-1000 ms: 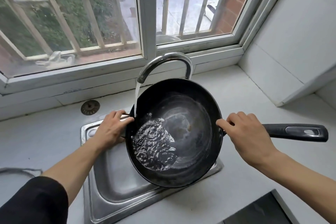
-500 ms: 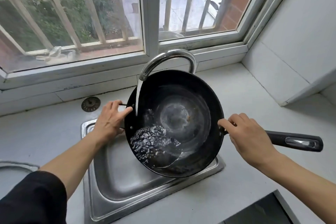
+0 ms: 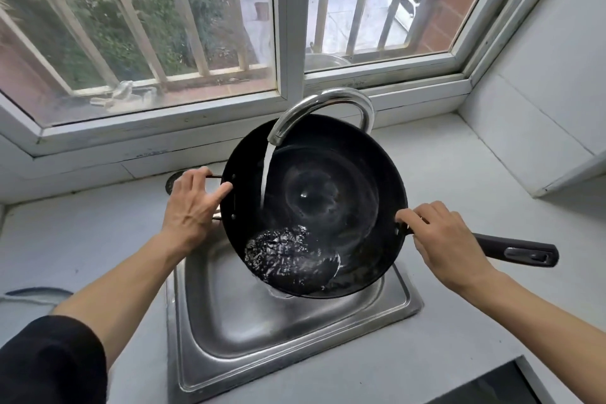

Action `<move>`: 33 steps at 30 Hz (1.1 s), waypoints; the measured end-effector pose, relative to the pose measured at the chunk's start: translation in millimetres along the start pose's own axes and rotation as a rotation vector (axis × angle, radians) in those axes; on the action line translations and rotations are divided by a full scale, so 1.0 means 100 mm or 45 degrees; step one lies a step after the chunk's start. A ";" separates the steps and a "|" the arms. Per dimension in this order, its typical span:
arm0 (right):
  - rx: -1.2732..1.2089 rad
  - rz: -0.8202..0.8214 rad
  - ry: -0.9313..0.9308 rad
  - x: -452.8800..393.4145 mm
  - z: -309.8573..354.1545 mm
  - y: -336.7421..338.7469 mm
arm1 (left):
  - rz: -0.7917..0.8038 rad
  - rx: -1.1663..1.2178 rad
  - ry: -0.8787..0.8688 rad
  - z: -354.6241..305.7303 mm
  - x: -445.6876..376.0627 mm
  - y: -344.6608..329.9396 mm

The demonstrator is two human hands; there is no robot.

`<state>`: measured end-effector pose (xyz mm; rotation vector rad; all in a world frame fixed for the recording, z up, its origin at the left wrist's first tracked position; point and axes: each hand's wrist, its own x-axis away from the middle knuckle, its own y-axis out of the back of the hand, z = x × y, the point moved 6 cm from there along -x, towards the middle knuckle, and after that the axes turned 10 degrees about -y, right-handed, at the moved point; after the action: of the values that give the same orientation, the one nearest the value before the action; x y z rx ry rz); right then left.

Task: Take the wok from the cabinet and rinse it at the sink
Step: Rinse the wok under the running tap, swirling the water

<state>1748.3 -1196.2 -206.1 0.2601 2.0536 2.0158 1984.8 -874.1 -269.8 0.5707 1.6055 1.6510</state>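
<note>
A black wok (image 3: pixel 331 193) is held tilted toward me over the steel sink (image 3: pixel 249 331). Water runs from the curved chrome tap (image 3: pixel 323 105) onto its inner wall and pools frothing at the low near side, spilling over the rim into the sink. My left hand (image 3: pixel 193 207) grips the small loop handle on the wok's left rim. My right hand (image 3: pixel 442 243) grips the long black handle (image 3: pixel 518 252) close to the wok's right rim.
A pale countertop (image 3: pixel 82 239) surrounds the sink. A round metal cap (image 3: pixel 170 182) lies in the counter behind my left hand. A window with bars (image 3: pixel 196 26) runs along the back. White wall panels (image 3: pixel 541 92) stand at right. A dark cooktop corner (image 3: pixel 492 384) shows at bottom right.
The wok has tipped further toward me and the pooled water has slid to its near edge and begun spilling into the sink. Both hands keep their grips.
</note>
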 end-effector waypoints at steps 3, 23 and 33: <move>-0.027 -0.005 0.016 -0.08 0.04 -0.06 | 0.020 -0.024 0.013 0.09 0.02 0.02; -0.153 -0.107 0.168 -0.47 0.40 -0.30 | -0.037 -0.134 0.114 0.60 0.41 0.41; -0.258 -0.165 0.249 -0.69 0.74 -0.41 | -0.048 -0.172 0.196 0.76 0.76 0.75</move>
<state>1838.0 -1147.6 -243.7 -0.1095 1.8962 2.2214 1979.8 -762.4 -202.1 0.3492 1.5869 1.7957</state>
